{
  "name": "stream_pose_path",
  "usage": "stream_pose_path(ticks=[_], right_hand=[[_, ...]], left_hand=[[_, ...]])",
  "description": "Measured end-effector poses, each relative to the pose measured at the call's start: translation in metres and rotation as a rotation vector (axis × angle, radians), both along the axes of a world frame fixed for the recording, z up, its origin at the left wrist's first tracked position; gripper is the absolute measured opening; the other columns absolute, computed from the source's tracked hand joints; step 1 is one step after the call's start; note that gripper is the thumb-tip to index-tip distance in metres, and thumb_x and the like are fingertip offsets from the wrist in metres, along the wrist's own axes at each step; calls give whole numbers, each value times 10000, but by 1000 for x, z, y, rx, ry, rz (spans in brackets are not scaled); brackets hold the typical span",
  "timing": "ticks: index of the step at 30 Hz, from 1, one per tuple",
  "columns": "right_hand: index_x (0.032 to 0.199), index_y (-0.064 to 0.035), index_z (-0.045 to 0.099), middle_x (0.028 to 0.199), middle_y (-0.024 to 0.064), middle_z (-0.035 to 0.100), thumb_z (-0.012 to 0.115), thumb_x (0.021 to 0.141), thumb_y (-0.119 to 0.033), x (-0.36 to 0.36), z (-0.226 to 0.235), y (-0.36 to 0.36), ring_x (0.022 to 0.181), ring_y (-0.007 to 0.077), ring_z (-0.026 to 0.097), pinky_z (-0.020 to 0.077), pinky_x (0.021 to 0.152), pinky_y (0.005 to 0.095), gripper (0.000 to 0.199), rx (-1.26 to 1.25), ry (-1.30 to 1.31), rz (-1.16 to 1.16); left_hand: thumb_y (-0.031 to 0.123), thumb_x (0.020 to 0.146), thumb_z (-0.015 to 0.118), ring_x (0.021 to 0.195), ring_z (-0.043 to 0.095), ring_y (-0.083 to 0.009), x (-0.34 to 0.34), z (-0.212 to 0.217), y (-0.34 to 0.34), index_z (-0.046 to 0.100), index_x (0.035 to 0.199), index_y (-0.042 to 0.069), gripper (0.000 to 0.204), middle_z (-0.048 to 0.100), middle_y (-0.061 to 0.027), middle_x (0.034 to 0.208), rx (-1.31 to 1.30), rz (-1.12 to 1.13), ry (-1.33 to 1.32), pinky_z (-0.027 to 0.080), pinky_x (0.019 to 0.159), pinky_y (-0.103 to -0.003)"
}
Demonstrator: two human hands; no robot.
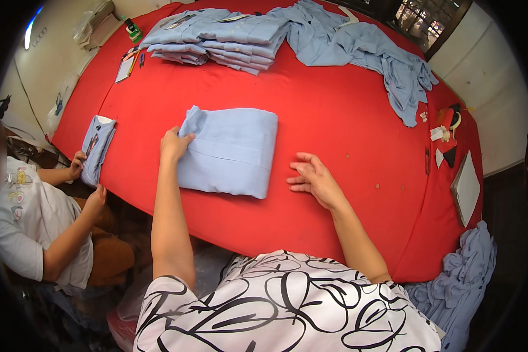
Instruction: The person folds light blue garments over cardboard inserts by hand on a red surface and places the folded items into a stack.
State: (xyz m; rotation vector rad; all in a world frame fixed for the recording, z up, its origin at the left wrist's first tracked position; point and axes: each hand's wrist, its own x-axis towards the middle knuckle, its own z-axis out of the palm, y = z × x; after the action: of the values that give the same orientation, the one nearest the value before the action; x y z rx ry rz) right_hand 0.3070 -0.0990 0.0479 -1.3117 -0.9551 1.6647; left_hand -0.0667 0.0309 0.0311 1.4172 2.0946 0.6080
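Observation:
A light blue shirt, folded into a near square, lies flat on the red-covered table in front of me. My left hand grips its left edge, thumb on top of the cloth and fingers partly hidden at the far side. Just beyond that hand a corner of fabric stands up a little. To the right of the shirt, my right hand hovers apart from it over the red cloth, fingers loosely spread and holding nothing.
Folded blue shirts are stacked at the back, beside loose blue garments. At left a person handles another folded shirt. Tape, scissors and a white board lie right; blue cloth hangs below.

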Motion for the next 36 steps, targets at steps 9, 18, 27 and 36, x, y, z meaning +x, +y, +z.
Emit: stream_pose_path(ticks=[9,18,27,36], right_hand=[[1469,-71,399,1520,201,368,516,968,-404,25,51,27,1382,385,358,283,1125,534,613,362,-1408,90],[1497,-153,386,1562,154,323,462,971,-532,85,21,67,1458,380,238,145,1162,584,653,658,-1413,-17],[1446,-164,457,1520,134,381,512,967,-475,130,-28,13,1432,301,299,166,1169,510,574,626,-1313,-194],[807,2,614,677,51,584,726,860,-236,110,0,-156,623,115,511,430,580,288,268,42,-1092,-292]], left_hand=[[-114,851,597,1053,633,-251,150,-37,-130,188,1488,42,773,607,-225,1164,217,-193,-728,518,906,-357],[-70,862,591,1113,610,-238,217,-34,-186,43,1565,143,916,586,-219,1211,337,-344,-549,480,934,-326],[238,868,727,716,712,-266,213,-16,-205,173,1429,-166,887,695,-220,814,-445,-518,-775,551,745,-333],[268,903,690,742,577,-257,210,20,-158,705,958,-35,308,598,-130,826,-23,-671,-256,454,662,-382]])
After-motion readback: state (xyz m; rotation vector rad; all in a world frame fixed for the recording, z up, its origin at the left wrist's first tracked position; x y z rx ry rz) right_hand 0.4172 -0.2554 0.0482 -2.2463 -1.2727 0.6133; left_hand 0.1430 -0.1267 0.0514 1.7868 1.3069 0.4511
